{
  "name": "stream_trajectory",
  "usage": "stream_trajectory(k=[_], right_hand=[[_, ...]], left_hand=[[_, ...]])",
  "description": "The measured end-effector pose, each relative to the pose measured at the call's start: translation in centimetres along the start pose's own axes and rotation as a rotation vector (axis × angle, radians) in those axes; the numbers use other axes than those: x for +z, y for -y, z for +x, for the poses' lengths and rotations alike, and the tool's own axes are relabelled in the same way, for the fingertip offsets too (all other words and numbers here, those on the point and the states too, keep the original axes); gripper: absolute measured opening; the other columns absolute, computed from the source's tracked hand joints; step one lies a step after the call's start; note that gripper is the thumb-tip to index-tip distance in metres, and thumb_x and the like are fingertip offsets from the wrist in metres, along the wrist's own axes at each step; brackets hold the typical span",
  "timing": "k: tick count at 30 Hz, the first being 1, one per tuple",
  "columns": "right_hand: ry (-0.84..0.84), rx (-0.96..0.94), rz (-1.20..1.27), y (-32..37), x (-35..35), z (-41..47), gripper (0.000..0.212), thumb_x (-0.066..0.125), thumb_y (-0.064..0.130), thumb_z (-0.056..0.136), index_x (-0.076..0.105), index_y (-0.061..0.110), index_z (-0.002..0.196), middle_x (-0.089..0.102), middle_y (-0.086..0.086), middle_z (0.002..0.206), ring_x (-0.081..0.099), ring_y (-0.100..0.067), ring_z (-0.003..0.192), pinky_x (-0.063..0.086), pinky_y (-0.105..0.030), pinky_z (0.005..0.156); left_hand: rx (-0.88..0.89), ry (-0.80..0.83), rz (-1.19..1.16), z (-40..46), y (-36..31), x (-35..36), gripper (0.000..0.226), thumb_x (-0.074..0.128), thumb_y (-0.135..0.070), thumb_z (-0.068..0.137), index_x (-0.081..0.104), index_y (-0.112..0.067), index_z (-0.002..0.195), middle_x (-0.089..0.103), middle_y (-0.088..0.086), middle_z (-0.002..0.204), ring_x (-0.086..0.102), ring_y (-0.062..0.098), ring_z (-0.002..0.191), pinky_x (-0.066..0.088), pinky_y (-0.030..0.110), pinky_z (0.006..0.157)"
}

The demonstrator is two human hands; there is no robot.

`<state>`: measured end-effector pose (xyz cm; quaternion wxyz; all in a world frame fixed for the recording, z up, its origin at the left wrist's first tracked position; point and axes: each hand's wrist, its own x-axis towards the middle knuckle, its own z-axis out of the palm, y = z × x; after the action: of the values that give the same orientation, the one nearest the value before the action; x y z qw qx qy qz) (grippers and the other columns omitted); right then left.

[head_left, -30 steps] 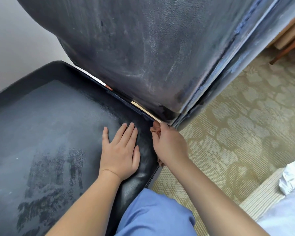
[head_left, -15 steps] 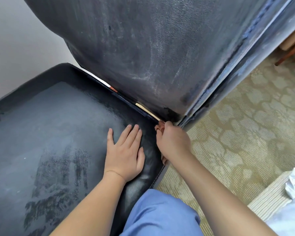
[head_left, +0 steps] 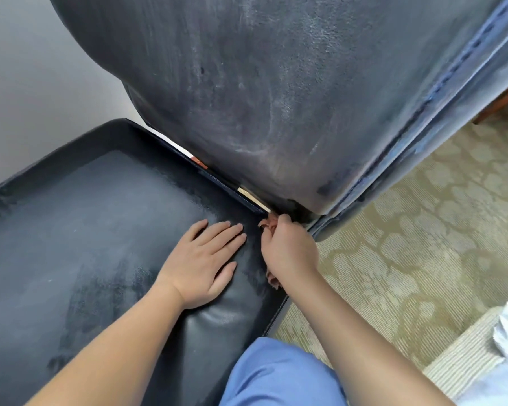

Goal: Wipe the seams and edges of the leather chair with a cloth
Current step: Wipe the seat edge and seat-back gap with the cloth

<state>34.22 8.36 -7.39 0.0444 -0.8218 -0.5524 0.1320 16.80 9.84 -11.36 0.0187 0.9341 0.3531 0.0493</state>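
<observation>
Head view: left hand flat, fingers straight, pressing seat; right hand at 3 o'clock, fist bunching brown cloth against seat corner

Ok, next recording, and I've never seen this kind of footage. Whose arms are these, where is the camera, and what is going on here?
The camera sits on the person's head and looks down, so the arms are the wearer's own. The left hand rests flat on the dusty black leather seat. The right hand grips a reddish-brown cloth, pressed into the corner where the seat meets the backrest. Patterned carpet lies to the right.
</observation>
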Motion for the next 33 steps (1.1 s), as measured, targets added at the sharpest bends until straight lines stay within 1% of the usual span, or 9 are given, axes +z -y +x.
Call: stream_trajectory(k=[4, 7, 10, 15, 19, 23, 26, 30, 33], right_hand=[[-0.019, 0.043, 0.036, 2.0, 0.6, 1.7, 0.031, 0.041, 0.028, 0.097, 0.052, 0.003, 0.112, 0.063, -0.015, 0.11, 0.062, -0.03, 0.099, 0.04, -0.029, 0.068], [-0.021, 0.055, 0.067, 3.1, 0.7, 2.5, 0.029, 0.042, 0.027, 0.097, 0.054, 0.003, 0.11, 0.064, -0.015, 0.108, 0.062, -0.03, 0.098, 0.038, -0.028, 0.066], [0.007, 0.033, 0.059, 2.1, 0.4, 1.9, 0.032, 0.04, 0.03, 0.098, 0.051, 0.004, 0.112, 0.062, -0.014, 0.11, 0.061, -0.031, 0.099, 0.036, -0.03, 0.065], [0.011, 0.013, -0.031, 1.2, 0.2, 0.3, 0.031, 0.041, 0.026, 0.097, 0.048, 0.003, 0.116, 0.061, -0.015, 0.113, 0.061, -0.03, 0.101, 0.036, -0.029, 0.065], [-0.008, -0.012, 0.014, 3.1, 0.4, 1.6, 0.031, 0.042, 0.025, 0.096, 0.05, 0.002, 0.115, 0.061, -0.017, 0.114, 0.061, -0.029, 0.1, 0.035, -0.027, 0.066], [0.04, -0.085, 0.055, 4.8, 0.0, 3.1, 0.031, 0.043, 0.026, 0.097, 0.051, 0.005, 0.118, 0.06, -0.014, 0.117, 0.059, -0.028, 0.105, 0.035, -0.027, 0.07], [0.049, -0.088, 0.031, 3.8, -0.4, 2.7, 0.029, 0.043, 0.027, 0.096, 0.051, 0.008, 0.115, 0.061, -0.012, 0.115, 0.059, -0.029, 0.105, 0.034, -0.029, 0.068], [0.009, -0.037, -0.036, 0.8, -0.2, 0.4, 0.031, 0.04, 0.03, 0.095, 0.05, 0.008, 0.114, 0.061, -0.012, 0.11, 0.06, -0.03, 0.097, 0.037, -0.031, 0.064], [0.005, -0.022, -0.044, 0.7, 0.1, 0.1, 0.035, 0.039, 0.032, 0.097, 0.047, 0.005, 0.119, 0.058, -0.013, 0.114, 0.06, -0.03, 0.098, 0.037, -0.03, 0.065]], left_hand=[[-0.047, -0.029, -0.025, 0.0, 0.1, 0.2, 0.055, 0.039, -0.038, 0.09, 0.057, -0.01, 0.134, 0.053, 0.008, 0.141, 0.05, 0.027, 0.131, 0.027, 0.046, 0.11], [-0.102, -0.052, -0.023, 0.1, 0.0, 0.3, 0.057, 0.039, -0.038, 0.089, 0.057, -0.007, 0.134, 0.052, 0.01, 0.142, 0.048, 0.027, 0.132, 0.026, 0.046, 0.112], [-0.169, -0.062, -0.019, 0.1, 0.0, 0.2, 0.058, 0.038, -0.039, 0.09, 0.057, -0.006, 0.133, 0.052, 0.011, 0.142, 0.047, 0.028, 0.133, 0.026, 0.046, 0.111], [-0.168, -0.086, -0.016, 0.1, 0.0, 0.3, 0.057, 0.039, -0.038, 0.089, 0.059, -0.006, 0.132, 0.052, 0.011, 0.141, 0.048, 0.029, 0.132, 0.027, 0.047, 0.111], [-0.169, -0.094, -0.013, 0.1, 0.0, 0.5, 0.057, 0.038, -0.038, 0.09, 0.058, -0.005, 0.132, 0.052, 0.011, 0.142, 0.047, 0.028, 0.133, 0.028, 0.048, 0.11], [-0.169, -0.098, -0.01, 0.2, 0.0, 0.5, 0.058, 0.038, -0.038, 0.089, 0.057, -0.004, 0.133, 0.053, 0.011, 0.141, 0.047, 0.029, 0.132, 0.028, 0.049, 0.11], [-0.17, -0.099, 0.002, 0.2, 0.0, 0.5, 0.058, 0.039, -0.037, 0.089, 0.058, -0.004, 0.132, 0.053, 0.011, 0.141, 0.048, 0.029, 0.132, 0.029, 0.048, 0.109], [-0.166, -0.1, 0.014, 0.2, 0.0, 0.5, 0.058, 0.04, -0.038, 0.087, 0.059, -0.005, 0.131, 0.053, 0.011, 0.141, 0.049, 0.028, 0.131, 0.029, 0.048, 0.109], [-0.235, -0.121, 0.031, 0.2, -0.1, 0.6, 0.059, 0.04, -0.038, 0.087, 0.06, -0.004, 0.13, 0.055, 0.012, 0.139, 0.051, 0.029, 0.13, 0.031, 0.049, 0.107]])
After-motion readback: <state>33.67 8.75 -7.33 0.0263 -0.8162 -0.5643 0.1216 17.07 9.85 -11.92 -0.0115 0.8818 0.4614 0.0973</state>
